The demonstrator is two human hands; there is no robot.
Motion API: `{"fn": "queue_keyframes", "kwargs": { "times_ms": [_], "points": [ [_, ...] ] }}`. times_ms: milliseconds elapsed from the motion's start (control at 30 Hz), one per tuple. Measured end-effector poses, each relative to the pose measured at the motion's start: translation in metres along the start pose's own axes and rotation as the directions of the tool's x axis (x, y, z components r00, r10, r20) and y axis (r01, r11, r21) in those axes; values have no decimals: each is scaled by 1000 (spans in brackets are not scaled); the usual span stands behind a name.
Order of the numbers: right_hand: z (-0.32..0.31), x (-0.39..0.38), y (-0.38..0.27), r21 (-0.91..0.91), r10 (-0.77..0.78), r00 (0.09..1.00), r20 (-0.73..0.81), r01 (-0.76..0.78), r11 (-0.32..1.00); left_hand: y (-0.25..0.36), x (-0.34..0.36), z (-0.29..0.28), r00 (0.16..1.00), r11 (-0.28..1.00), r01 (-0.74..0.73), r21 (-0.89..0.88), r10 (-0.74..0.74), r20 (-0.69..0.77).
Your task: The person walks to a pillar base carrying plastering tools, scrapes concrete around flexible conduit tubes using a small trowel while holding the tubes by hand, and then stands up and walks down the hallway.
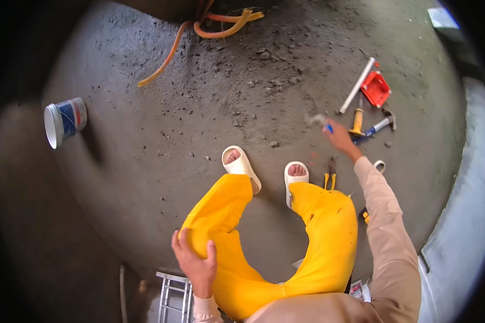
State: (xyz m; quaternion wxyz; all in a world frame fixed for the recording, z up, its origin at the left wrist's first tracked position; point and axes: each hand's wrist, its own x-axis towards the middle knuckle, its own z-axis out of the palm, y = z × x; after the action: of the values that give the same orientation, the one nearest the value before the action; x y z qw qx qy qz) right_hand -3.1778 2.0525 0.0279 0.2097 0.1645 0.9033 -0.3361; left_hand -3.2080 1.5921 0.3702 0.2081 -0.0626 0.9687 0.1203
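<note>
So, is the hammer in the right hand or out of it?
Out of it: the hammer lies on the floor, and the right hand holds a different, blue-handled tool, too blurred to identify.

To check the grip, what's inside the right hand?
A tool, blue near the grip and blurred grey beyond, juts from the right hand; whatever the hand covers can't be seen.

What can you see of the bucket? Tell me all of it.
The bucket is round-sided and whitish, apparently plastic, with a broad blue band and some red markings on its side. Its pale round end faces the picture's left edge; whether that is a lid or an open mouth is unclear, as is whether it stands or lies. It is on the grey floor, well to the person's left, with a dark shadow beside it. Only the floor visibly touches it.
</note>
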Motion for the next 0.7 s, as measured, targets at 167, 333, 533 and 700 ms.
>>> {"fn": "queue_keyframes", "kwargs": {
  "times_ms": [167,333,533,700],
  "points": [
    [59,9,-58,-158,15,802,597,100,982,-14,48,22,984,993,68,-99,-83,-158],
    [82,85,-44,-426,-155,913,378,320,846,-29,47,40,913,981,82,-175,-144,-382],
    [5,156,-13,-415,-157,971,-179,71,907,-20,-1,73,696,886,114,-450,-395,-600],
    [55,137,-95,-220,-83,988,134,111,969,-11,-45,81,625,923,129,-363,-360,-693]
  ]
}}
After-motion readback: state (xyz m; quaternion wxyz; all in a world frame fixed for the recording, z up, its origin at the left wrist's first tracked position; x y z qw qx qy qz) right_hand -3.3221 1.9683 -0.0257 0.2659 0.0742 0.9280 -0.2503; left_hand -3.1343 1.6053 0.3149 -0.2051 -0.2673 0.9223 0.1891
